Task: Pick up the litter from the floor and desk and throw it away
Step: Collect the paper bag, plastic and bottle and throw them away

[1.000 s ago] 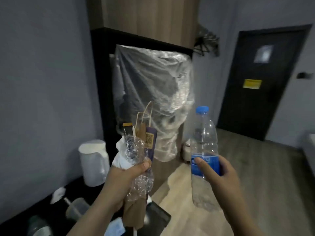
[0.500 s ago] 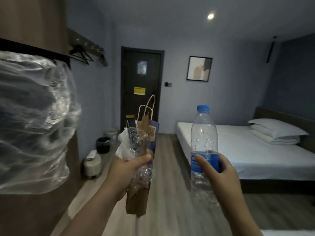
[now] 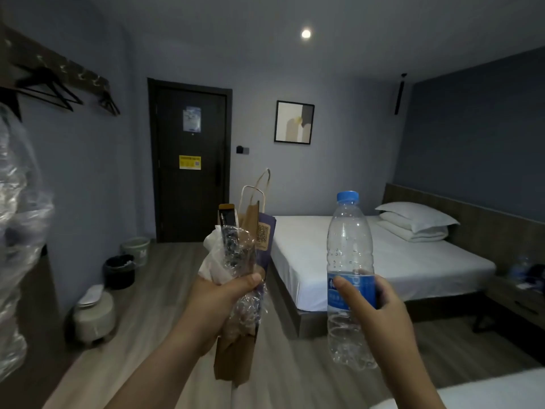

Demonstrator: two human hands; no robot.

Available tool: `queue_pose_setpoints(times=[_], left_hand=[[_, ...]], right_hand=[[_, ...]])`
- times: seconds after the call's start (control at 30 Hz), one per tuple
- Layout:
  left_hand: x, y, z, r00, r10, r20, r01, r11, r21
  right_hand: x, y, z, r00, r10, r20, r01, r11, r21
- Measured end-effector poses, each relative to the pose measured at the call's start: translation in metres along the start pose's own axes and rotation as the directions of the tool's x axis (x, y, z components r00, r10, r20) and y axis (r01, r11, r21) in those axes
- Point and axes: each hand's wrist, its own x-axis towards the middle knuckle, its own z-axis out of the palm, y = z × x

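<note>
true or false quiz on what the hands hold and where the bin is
1. The right hand holds a blue-capped bottle. True.
2. The bottle is full. False: it looks empty, with droplets inside.
3. The left hand grips a paper bag with other litter. True.
4. The black bin stands on the bed. False: it stands on the floor near the door.

Clear glossy plastic bottle (image 3: 349, 278); matt paper bag (image 3: 236, 358).
</note>
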Motion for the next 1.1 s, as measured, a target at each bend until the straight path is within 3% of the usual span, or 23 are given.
queue_pose_setpoints(times=[0.3, 0.37, 0.53, 1.1], left_hand=[[0.124, 0.007, -0.103, 0.998, 0.067, -0.006, -0.067, 0.998, -0.008], [0.178, -0.002, -0.146, 0.996, 0.083, -0.008, -0.083, 0.996, -0.012], [0.208, -0.009, -0.163, 0.996, 0.084, -0.001, -0.084, 0.996, -0.005], [0.515, -0.084, -0.21, 0.971, 0.124, -0.202, -0.116, 0.992, 0.05]], right_hand=[[0.09, 0.02, 0.143, 0.997, -0.008, 0.082, 0.007, 1.0, 0.005], [0.127, 0.036, 0.205, 0.994, -0.013, 0.105, 0.013, 1.0, -0.008], [0.149, 0.049, 0.234, 0.989, -0.004, 0.147, 0.007, 1.0, -0.017], [0.449, 0.165, 0.416, 0.941, -0.065, 0.331, 0.047, 0.997, 0.06]])
